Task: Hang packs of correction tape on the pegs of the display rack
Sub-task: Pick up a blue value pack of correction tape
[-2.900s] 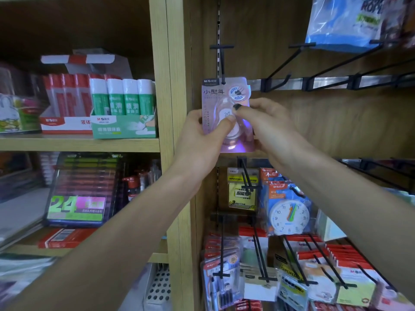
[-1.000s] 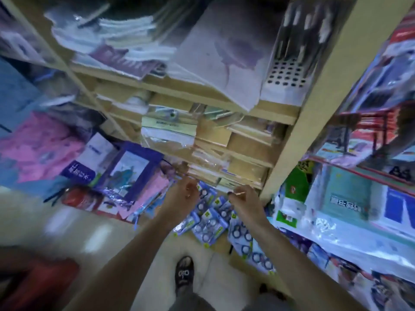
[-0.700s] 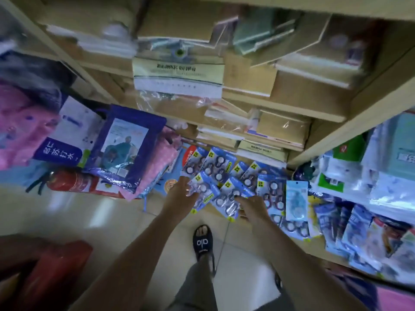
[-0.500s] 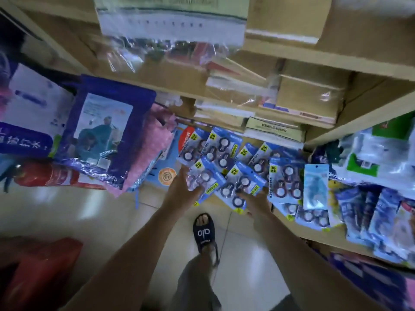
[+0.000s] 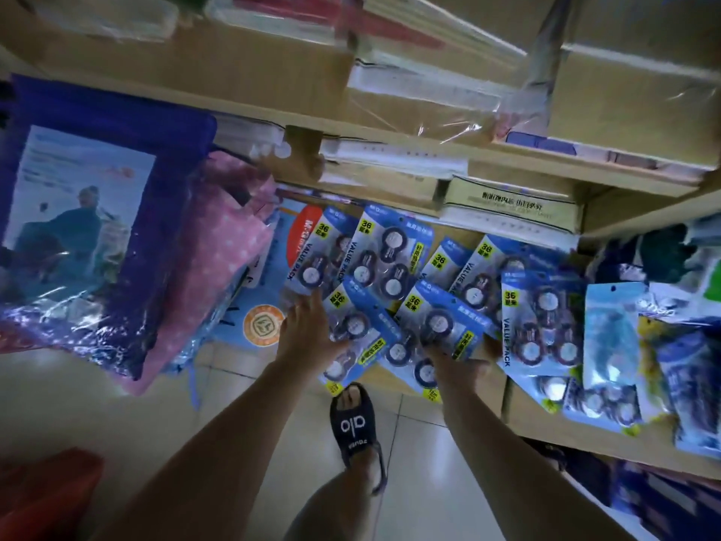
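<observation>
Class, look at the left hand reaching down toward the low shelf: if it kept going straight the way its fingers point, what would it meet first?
Probably the blue value pack at the left end of the spread, just beyond the left hand; depth is unclear.

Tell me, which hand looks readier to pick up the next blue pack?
Probably the right hand: its fingers already lie on the nearest blue pack. The left hand is spread flat over another pack, so either could manage.

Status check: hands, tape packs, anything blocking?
Left hand open, on the blue tape packs. Right hand at another pack; grip unclear. Nothing lifted. No obstruction.
</observation>
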